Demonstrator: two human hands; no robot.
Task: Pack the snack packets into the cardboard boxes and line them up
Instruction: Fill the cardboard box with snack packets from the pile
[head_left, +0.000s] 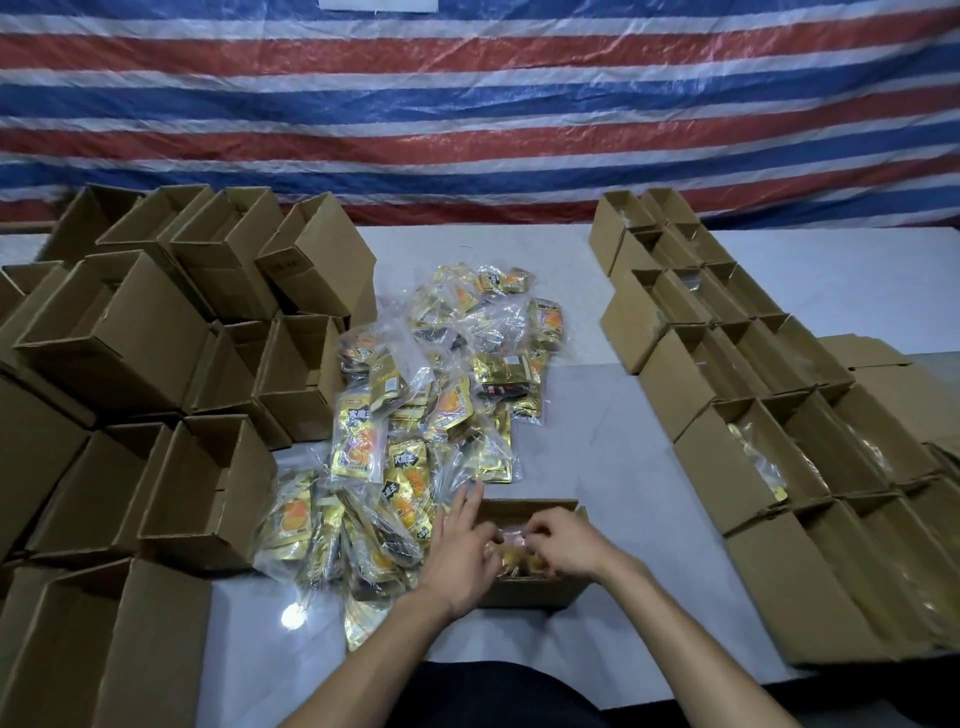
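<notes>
An open cardboard box (527, 509) stands on the table just in front of me. Both hands are over its opening. My left hand (460, 551) and my right hand (563, 540) pinch a clear bag of gold snack packets (511, 556) that sits inside the box. A heap of gold and orange snack packets in clear bags (415, 415) lies in the middle of the table, reaching the box's left side. Rows of filled open boxes (769, 415) line the right side.
Stacks of empty cardboard boxes (156, 364) crowd the left side, some tilted. The grey table (597, 415) shows between the heap and the right rows. A striped red, white and blue tarp (467, 104) hangs behind.
</notes>
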